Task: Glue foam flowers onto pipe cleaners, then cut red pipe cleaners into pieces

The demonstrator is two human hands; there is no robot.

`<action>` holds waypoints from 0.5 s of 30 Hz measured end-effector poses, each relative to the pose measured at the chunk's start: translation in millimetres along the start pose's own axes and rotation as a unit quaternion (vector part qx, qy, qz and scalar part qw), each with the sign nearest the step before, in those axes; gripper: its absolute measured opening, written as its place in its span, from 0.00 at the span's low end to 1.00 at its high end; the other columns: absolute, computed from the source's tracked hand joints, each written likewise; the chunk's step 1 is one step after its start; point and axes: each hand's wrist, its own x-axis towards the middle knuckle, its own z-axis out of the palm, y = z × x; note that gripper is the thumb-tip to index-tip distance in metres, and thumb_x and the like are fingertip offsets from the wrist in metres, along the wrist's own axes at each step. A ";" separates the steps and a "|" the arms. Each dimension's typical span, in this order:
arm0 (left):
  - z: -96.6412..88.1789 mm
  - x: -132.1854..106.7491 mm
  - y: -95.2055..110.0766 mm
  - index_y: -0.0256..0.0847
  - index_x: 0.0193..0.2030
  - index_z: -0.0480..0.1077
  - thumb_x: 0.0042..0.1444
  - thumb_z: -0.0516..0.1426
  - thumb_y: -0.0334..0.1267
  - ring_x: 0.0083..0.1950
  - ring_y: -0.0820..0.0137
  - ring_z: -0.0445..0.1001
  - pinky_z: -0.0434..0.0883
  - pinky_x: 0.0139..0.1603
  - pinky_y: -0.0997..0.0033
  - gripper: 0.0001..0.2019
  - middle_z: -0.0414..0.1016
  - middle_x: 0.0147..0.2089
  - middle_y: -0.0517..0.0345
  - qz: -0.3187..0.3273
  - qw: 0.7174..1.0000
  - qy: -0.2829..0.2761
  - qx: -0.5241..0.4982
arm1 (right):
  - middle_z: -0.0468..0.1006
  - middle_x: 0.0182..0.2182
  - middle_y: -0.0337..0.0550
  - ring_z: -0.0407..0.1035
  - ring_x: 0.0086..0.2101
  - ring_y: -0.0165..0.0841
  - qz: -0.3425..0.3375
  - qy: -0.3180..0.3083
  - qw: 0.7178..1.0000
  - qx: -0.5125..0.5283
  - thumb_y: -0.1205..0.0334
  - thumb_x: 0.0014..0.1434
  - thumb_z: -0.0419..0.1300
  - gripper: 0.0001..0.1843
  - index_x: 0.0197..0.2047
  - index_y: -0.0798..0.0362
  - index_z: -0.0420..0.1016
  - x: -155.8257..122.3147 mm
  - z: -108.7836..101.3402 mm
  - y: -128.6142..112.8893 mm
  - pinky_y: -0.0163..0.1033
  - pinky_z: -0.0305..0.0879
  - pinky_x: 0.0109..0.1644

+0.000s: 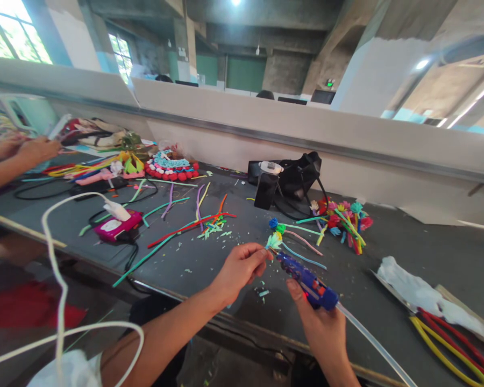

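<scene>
Pinched in my left hand (pixel 244 263) is a pale green flower (pixel 273 241) made of fuzzy stem material. My right hand (pixel 320 322) is wrapped round a blue hot glue gun (pixel 308 280), and a clear glue stick (pixel 375 341) trails out of its back end. The gun's nozzle is close beside the base of the flower; whether they touch I cannot tell. Just beyond lie finished flowers on stems, among them a dark blue one (pixel 273 223) and a green one (pixel 280 229).
A bunch of coloured flowers (pixel 349 220) lies at the right, near a black bag (pixel 304 174) and a phone (pixel 266 191). Scissors (pixel 447 344) rest front right. Loose pipe cleaners (pixel 177 231), green scraps (pixel 213 228) and a magenta power strip (pixel 119 226) with cables are left. Another person's hands (pixel 36 153) work far left.
</scene>
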 end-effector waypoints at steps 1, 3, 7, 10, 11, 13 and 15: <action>0.0 -0.1 0.0 0.37 0.34 0.73 0.55 0.58 0.48 0.19 0.79 0.51 0.45 0.20 0.75 0.14 0.60 0.19 0.66 -0.003 1.000 -0.003 -0.004 | 0.76 0.20 0.38 0.69 0.24 0.34 -0.004 -0.002 1.000 -0.002 0.44 0.47 0.67 0.19 0.27 0.53 0.78 0.4 -0.1 1.3 0.36 0.67 0.27; -0.3 -0.2 0.2 0.37 0.33 0.73 0.54 0.58 0.48 0.19 0.80 0.50 0.44 0.20 0.75 0.14 0.59 0.19 0.67 -0.009 1.000 -0.012 -0.012 | 0.74 0.19 0.37 0.67 0.23 0.33 -0.011 -0.004 1.000 -0.007 0.44 0.47 0.67 0.19 0.27 0.53 0.78 0.7 0.3 2.7 0.35 0.66 0.27; -6.5 2.5 3.4 0.37 0.34 0.73 0.54 0.58 0.48 0.19 0.80 0.50 0.43 0.19 0.76 0.14 0.59 0.19 0.66 0.012 1.000 -0.017 -0.019 | 0.72 0.19 0.37 0.63 0.21 0.31 -0.002 0.016 1.000 0.011 0.43 0.46 0.67 0.20 0.27 0.53 0.77 -2.5 1.6 -0.2 0.35 0.63 0.25; -22.2 12.4 8.7 0.37 0.35 0.72 0.55 0.58 0.48 0.19 0.80 0.51 0.45 0.19 0.76 0.14 0.58 0.20 0.67 0.063 0.998 0.010 -0.003 | 0.72 0.21 0.37 0.62 0.22 0.30 -0.003 0.052 0.998 0.042 0.43 0.49 0.67 0.20 0.29 0.53 0.78 -5.6 0.0 -2.3 0.35 0.61 0.27; -29.8 17.8 10.5 0.37 0.35 0.71 0.55 0.57 0.48 0.19 0.80 0.51 0.46 0.19 0.76 0.14 0.58 0.20 0.67 0.075 0.997 0.028 0.012 | 0.73 0.22 0.38 0.63 0.23 0.30 -0.009 0.060 0.997 0.055 0.43 0.50 0.67 0.20 0.29 0.54 0.78 -5.7 -1.1 -2.0 0.35 0.61 0.28; -47.7 31.2 13.4 0.37 0.35 0.70 0.55 0.57 0.48 0.19 0.80 0.51 0.47 0.20 0.76 0.14 0.59 0.22 0.67 0.087 0.991 0.073 0.073 | 0.76 0.26 0.41 0.65 0.25 0.31 -0.022 0.068 0.993 0.093 0.43 0.50 0.67 0.20 0.30 0.55 0.79 -4.5 -3.6 -0.2 0.36 0.62 0.29; -66.9 46.6 14.4 0.38 0.32 0.69 0.54 0.56 0.49 0.20 0.79 0.53 0.50 0.21 0.76 0.14 0.59 0.22 0.66 0.094 0.964 0.140 0.204 | 0.78 0.29 0.45 0.67 0.27 0.32 -0.022 0.070 0.988 0.135 0.43 0.50 0.67 0.21 0.31 0.55 0.78 -2.2 -5.7 2.2 0.36 0.62 0.28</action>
